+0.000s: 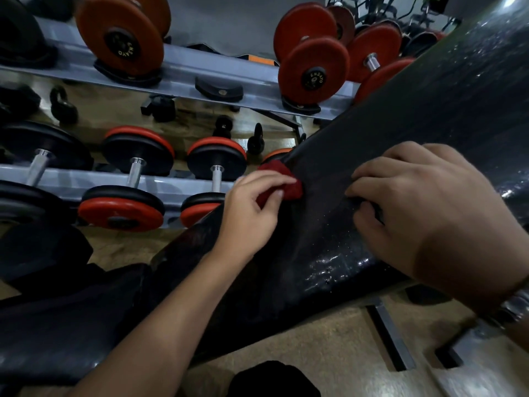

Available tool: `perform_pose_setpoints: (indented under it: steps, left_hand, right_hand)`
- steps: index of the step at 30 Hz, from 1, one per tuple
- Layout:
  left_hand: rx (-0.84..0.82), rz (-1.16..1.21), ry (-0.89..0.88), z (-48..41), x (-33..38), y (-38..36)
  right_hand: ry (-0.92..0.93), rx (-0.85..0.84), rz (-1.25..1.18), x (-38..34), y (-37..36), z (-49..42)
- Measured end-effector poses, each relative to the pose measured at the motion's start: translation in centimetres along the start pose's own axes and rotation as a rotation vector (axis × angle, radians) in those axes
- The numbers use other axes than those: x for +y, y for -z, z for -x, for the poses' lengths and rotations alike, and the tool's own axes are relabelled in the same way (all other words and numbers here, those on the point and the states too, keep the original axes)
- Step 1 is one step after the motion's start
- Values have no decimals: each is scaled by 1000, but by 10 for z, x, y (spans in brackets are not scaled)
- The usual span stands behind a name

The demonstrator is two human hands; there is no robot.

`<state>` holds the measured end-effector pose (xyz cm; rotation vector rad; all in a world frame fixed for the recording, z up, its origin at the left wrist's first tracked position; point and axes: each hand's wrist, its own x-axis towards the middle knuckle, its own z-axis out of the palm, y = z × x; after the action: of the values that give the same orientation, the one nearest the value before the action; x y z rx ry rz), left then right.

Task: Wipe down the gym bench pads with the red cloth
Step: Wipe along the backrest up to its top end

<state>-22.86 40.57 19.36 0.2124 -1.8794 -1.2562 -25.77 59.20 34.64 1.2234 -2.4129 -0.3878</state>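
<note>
A long black bench back pad (400, 133) slants from the lower left up to the upper right, shiny and wet in spots. A lower black seat pad (71, 319) lies at the bottom left. My left hand (252, 210) grips the bunched red cloth (292, 186) and holds it against the back pad's left edge. My right hand (423, 213) rests on the pad just to the right of the cloth, its fingers curled with the tips on the surface. What sits under those fingers is hidden.
A grey two-tier rack (183, 67) runs across the back with red dumbbells (312, 70) on top and black-and-red dumbbells (137, 179) below. Small kettlebells (256, 141) stand on the floor behind. The bench's metal frame (392, 336) crosses the floor at lower right.
</note>
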Motion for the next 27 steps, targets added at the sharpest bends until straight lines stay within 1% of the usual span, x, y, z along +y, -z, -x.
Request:
perform_pose_setpoints:
  steps: [2,5,7,11,14,17,20,22,23,27]
  left_hand:
    - [-13,-7,4,-3,11,-9]
    - [-58,-52,-92,24,13,-4]
    - [-58,-106,-119,36,4,9]
    - [7,-98,-27,18,7,3]
    - [-15,-41,-69,31,26,-10]
    - [-23,-34,-82,55,19,1]
    - [19,-33,-17,37,11,3]
    - [35,-10,23,28,21,-6]
    - [27,-8,14,32,29,-11]
    - [-56,-64,-140,71,31,6]
  right_hand:
    - [-12,-1,-4,-1,1,0]
    - [0,0,-10,1,0,2]
    - [6,7,-20,3,-2,2]
    - [-3,-33,1,1,-1,0]
    - [-6,-27,-1,1,0,-1]
    - [5,-21,-7,3,-2,0]
    - [13,-3,-18,3,-2,0]
    - [13,4,-26,2,-2,-1]
    - [14,10,-30,3,-2,-1]
    - [41,31,-43,7,-4,2]
